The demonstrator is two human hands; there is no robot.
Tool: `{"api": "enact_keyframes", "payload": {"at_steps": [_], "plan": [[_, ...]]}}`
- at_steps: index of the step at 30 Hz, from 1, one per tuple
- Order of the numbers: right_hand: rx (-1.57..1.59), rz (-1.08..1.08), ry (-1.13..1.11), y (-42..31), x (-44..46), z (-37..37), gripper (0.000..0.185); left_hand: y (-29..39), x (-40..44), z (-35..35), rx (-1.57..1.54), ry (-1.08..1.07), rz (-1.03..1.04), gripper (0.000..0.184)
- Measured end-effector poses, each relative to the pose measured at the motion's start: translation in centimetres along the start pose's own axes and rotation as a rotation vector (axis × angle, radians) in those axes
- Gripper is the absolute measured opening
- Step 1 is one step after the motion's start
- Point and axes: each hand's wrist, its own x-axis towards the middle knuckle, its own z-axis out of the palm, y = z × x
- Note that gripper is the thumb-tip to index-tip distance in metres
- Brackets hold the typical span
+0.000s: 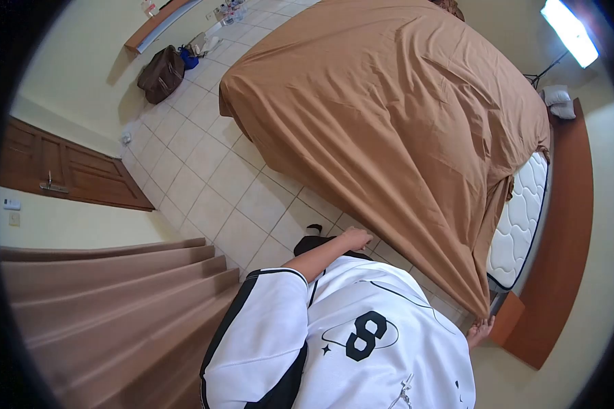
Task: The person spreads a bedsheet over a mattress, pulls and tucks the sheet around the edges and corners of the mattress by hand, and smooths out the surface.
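In the head view, a large brown fabric sheet [389, 116] is seen spread over the bed, in the middle and the far right of the scene, with many folds in its surface. One corner of this sheet is drawn out to a point at the near right, where it is held by the right hand [481, 330]; the grip of this hand is closed around the cloth. The left hand [357, 238] is placed further to the left, just beside the near edge of the sheet. Its fingers appear to be curled, but it cannot be told whether any cloth is held in this grip.

At the right, a white quilted mattress [522, 211] with a dark border is left uncovered along one side, and beside it a long reddish-brown wooden headboard [567, 232] is seen. A white jersey [402, 334] with a black figure 8 is worn by the person. The floor is covered with pale square tiles [239, 180]. At the far left, a dark brown bag [162, 75] is placed on them. At the near left, a brown pleated curtain [116, 286] is hung.
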Motion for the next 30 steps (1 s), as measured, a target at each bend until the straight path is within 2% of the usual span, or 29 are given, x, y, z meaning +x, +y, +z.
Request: {"api": "enact_keyframes", "payload": {"at_steps": [2,4,8,11,15,23,30], "plan": [[-0.037,0.057,0.043,0.5,1.1,0.3,0.035,2.2,0.4,0.9,0.005,-0.031,-0.02,0.027],[-0.393,0.307,-0.063,0.4,0.2,1.4,0.045,3.4,0.3,1.5,0.008,-0.059,-0.033,0.03],[-0.46,0.326,-0.14,3.0,-0.1,0.7,0.043,4.5,-0.1,2.4,-0.011,-0.023,-0.012,0.027],[-0.513,0.324,-0.089,4.9,0.1,0.5,0.037,4.4,0.3,3.5,-0.002,-0.027,-0.018,0.025],[-0.629,0.252,-0.116,6.3,2.2,-1.9,0.035,4.3,0.7,4.8,0.025,0.041,-0.001,0.022],[-0.828,0.174,-0.141,8.6,3.9,-6.6,0.034,6.2,0.4,6.0,-0.034,0.019,-0.024,0.024],[-0.916,0.266,-0.097,10.3,1.6,-12.0,0.034,10.1,1.6,5.5,-0.063,-0.037,-0.026,0.029]]}}
